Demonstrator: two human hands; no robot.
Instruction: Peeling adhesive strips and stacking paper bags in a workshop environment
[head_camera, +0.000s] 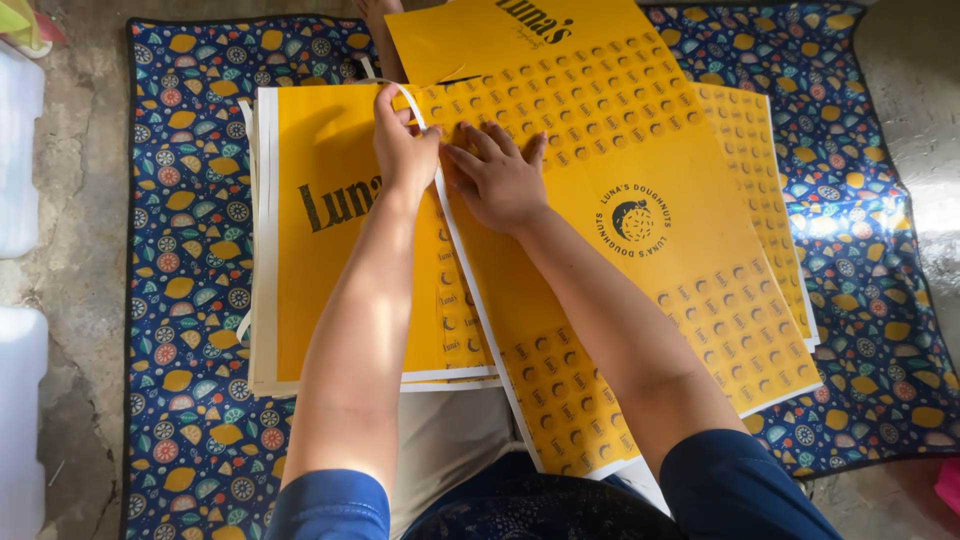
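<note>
lying across the person's lap and the patterned mat (190, 300), a yellow printed sheet (620, 300) with a white border overlaps a stack of yellow sheets (320, 290) at the left; another stack (760, 170) shows at the right. the mat covers a rough concrete floor (90, 260), with two white containers (20, 150) at the left edge. the left hand (403, 150) pinches a thin white strip (400, 90), fingers closed on it. the right hand (500, 180) presses flat, fingers spread, on the sheet.
</note>
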